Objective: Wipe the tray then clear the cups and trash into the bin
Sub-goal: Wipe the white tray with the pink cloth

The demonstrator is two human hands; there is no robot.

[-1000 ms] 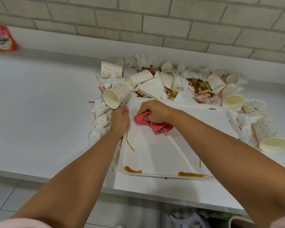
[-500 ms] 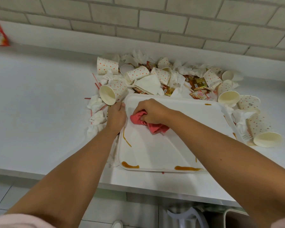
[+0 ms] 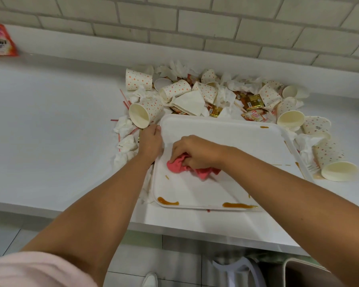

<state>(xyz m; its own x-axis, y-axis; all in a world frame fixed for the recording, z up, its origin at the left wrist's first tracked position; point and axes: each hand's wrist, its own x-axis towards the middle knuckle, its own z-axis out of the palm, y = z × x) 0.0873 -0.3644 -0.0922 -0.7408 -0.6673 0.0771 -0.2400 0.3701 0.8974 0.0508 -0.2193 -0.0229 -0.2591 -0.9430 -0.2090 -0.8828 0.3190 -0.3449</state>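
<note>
A white tray (image 3: 226, 139) lies on the white counter with brown sauce streaks (image 3: 238, 205) along its near rim. My right hand (image 3: 192, 151) presses a crumpled red cloth (image 3: 178, 165) onto the tray's left part. My left hand (image 3: 151, 141) grips the tray's left rim. Behind and beside the tray lies a heap of dotted paper cups (image 3: 145, 113), crumpled tissues (image 3: 126, 143), sachets (image 3: 253, 101) and red straws.
The counter (image 3: 50, 131) stretches left to a red pouch (image 3: 0, 41) at the brick wall. Two cups (image 3: 336, 161) lie right of the tray. Below the counter's edge are a white plastic stool (image 3: 236, 272) and a bin's rim (image 3: 298, 264).
My right hand has slid the red cloth toward me along the tray's left side, and the brown streak there is mostly wiped away. My left hand stays on the rim.
</note>
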